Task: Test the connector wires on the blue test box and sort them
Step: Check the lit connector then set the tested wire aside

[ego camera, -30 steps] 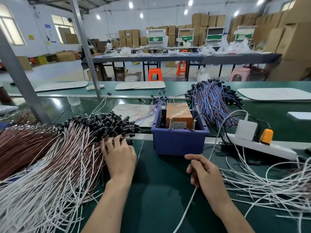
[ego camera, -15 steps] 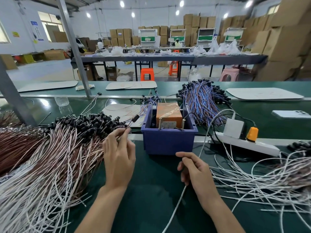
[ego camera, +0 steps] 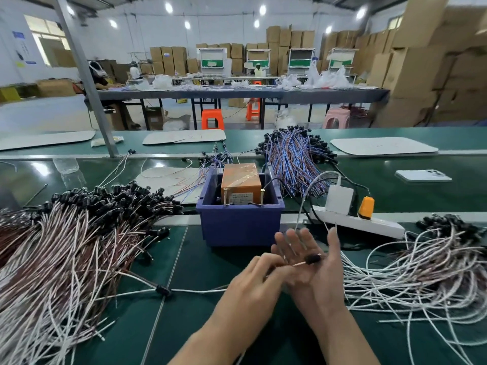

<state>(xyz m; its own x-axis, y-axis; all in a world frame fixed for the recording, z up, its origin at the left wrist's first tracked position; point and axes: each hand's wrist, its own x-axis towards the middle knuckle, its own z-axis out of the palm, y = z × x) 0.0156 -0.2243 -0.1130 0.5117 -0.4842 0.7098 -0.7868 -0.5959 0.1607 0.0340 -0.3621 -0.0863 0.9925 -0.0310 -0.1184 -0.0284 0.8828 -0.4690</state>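
Wire (ego camera: 297,265) sits at six o'clock of the box (ego camera: 239,225).
Left hand (ego camera: 253,283) pinches it; right hand (ego camera: 316,272) lies released, connector (ego camera: 312,258) resting on it.

One wide-angle camera, worn on the head, is looking forward and down from close behind the left grip (ego camera: 253,283) and the right grip (ego camera: 311,264). It is facing across the table (ego camera: 205,259) toward the blue test box (ego camera: 239,225) just beyond both grips, with the hall receding behind.
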